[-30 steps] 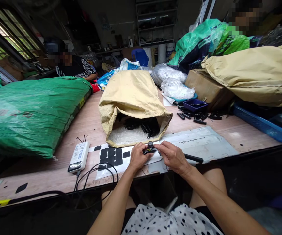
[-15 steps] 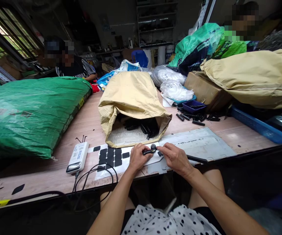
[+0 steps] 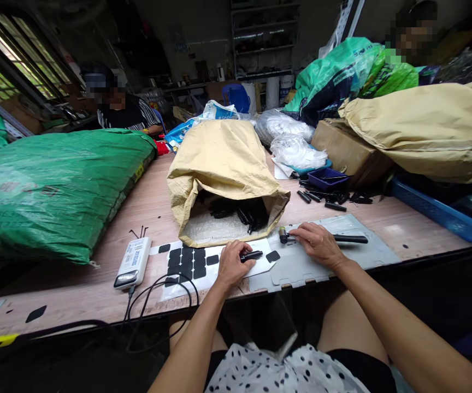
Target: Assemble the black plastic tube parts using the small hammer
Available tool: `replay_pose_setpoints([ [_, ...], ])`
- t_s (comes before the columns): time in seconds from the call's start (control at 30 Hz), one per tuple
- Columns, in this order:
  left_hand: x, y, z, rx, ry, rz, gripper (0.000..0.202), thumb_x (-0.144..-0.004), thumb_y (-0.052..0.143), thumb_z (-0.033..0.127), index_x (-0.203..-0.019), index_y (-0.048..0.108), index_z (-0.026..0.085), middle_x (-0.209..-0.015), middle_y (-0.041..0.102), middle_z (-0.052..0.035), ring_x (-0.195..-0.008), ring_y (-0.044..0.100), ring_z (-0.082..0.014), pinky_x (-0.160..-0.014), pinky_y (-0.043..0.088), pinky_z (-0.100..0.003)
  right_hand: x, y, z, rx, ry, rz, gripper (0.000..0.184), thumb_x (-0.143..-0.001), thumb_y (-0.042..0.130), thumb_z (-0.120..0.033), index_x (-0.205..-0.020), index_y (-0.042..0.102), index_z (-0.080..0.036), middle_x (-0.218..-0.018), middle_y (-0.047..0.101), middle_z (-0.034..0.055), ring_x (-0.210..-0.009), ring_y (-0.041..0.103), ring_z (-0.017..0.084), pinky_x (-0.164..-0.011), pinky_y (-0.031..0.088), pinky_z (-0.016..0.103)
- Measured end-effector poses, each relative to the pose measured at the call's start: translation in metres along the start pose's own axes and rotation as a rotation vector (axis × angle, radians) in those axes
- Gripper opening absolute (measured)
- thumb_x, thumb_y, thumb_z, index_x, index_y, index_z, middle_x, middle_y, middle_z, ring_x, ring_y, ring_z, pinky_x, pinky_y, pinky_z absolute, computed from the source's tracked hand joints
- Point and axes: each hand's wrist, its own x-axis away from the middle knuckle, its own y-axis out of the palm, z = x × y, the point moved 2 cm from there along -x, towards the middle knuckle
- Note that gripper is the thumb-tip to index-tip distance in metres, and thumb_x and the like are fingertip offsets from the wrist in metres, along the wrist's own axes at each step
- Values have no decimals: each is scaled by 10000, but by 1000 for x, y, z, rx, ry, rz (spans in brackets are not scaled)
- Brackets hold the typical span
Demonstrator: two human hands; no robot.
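Swung off to the right since half a second ago, the hammer (image 3: pixel 349 239) and the right grip (image 3: pixel 317 244) are now over the grey plate (image 3: pixel 310 267), apart from the left grip (image 3: pixel 234 265); the left grip keeps its spot, and one black square (image 3: pixel 273 256), partly covered before, now shows whole between them.

One hammer, one black tube (image 3: pixel 253 255) in hand; three thin rods (image 3: pixel 141 231) by one white box (image 3: pixel 133 263); two tan bags, one open (image 3: pixel 223 153) with a pile of black pieces (image 3: pixel 244 213) too jumbled to count, the other (image 3: pixel 432 131) at far right; one purple tray (image 3: pixel 318 178); two other people across the counter (image 3: pixel 149 191); the squares bunched on the white sheet (image 3: pixel 265 267) are partly crossed by cable, so their count is unsure.

As for the hammer, it runs through the right grip, fingers curled around it; its head sits just past the fingertips on the left, its handle end juts out rightward; whether it touches the plate I cannot tell; the left grip is pinched closed on the black tube, whose free end points right.
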Motion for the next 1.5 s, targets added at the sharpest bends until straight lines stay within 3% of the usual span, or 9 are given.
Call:
replay_pose_setpoints([
  [0.23, 0, 1, -3, -3, -7, -2, 134, -754, 724, 185, -872, 685, 234, -915, 660, -5, -921, 578, -219, -834, 426, -351, -6, 20, 0, -56, 61, -12, 285, -916, 542, -155, -1121, 716, -248, -980, 650, 58, -941, 558, 215, -836, 435, 340],
  [0.77, 1, -1, -4, 3, 22, -38, 96, -840, 683, 269, -922, 720, 238, -945, 673, -24, -959, 580, -232, -876, 416, -377, -8, 17, -5, -36, 105, -18, 217, -918, 555, -191, -1070, 704, -231, -983, 632, 63, -947, 539, 217, -838, 410, 337],
  [1.13, 5, -5, 2, -22, 73, -22, 188, -943, 572, 357, -957, 725, 248, -970, 696, -40, -988, 592, -239, -899, 418, -384, -9, 16, -6, -31, 112, -12, 217, -904, 565, -187, -1057, 710, -236, -970, 632, 59, -935, 539, 214, -825, 409, 336],
  [1.27, 26, -10, 22, 48, 81, -34, 222, -967, 544, 390, -1009, 706, 243, -983, 709, -49, -993, 594, -248, -916, 425, -398, -9, 16, -6, -36, 121, -17, 214, -910, 564, -190, -1062, 709, -234, -979, 633, 57, -944, 541, 213, -834, 409, 336],
  [1.33, 47, -7, 33, 131, 54, -100, 248, -981, 529, 415, -1051, 699, 248, -1004, 716, -55, -979, 608, -245, -892, 450, -386, -8, 16, -6, -37, 125, -17, 215, -908, 569, -190, -1065, 710, -233, -983, 635, 60, -951, 544, 215, -832, 411, 337],
  [1.43, 82, 10, 45, 188, 28, -262, 284, -996, 502, 457, -1070, 703, 271, -1013, 731, -59, -957, 634, -248, -890, 468, -395, -8, 16, -6, -34, 129, -13, 223, -895, 581, -185, -1067, 712, -236, -980, 638, 59, -950, 547, 216, -821, 414, 338],
  [1.5, 101, 24, 49, 95, 58, -345, 287, -997, 495, 459, -1059, 710, 279, -972, 738, -66, -935, 637, -262, -909, 450, -437, -8, 16, -6, -31, 130, -11, 224, -890, 582, -181, -1064, 713, -236, -978, 639, 59, -947, 548, 217, -821, 416, 340],
])
